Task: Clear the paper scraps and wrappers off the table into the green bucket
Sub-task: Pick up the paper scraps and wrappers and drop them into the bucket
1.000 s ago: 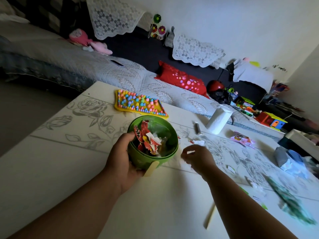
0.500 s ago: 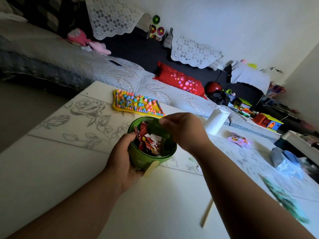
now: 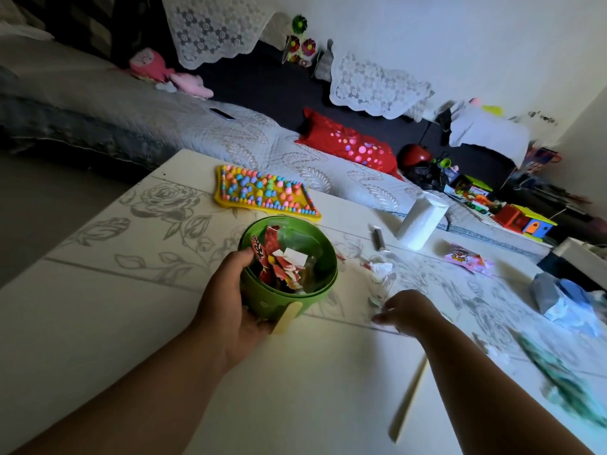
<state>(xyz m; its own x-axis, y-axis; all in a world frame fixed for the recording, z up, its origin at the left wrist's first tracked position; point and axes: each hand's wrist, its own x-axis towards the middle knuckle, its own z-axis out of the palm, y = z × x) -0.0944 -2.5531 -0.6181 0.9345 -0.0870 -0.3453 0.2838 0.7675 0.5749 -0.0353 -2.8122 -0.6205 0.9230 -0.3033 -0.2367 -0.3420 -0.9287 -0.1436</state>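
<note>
The left hand grips the green bucket, thumb hooked over its near rim and fingers under its wall, holding it tipped slightly toward the person on the desk. Red wrappers and white bits already lie inside the bucket. The right hand hovers low over the desk to the right of the bucket. It is blurred, so whether it pinches anything cannot be told.

A small pale scrap lies right of the bucket, between it and the right hand's fingertips. A crumpled white scrap sits right of the bucket and a little farther from the person. A pink wrapper lies well to the bucket's right. All the loose litter is on the bucket's right side, so the right hand is judged the nearer one for each pick, carrying leftward to the bucket.
</note>
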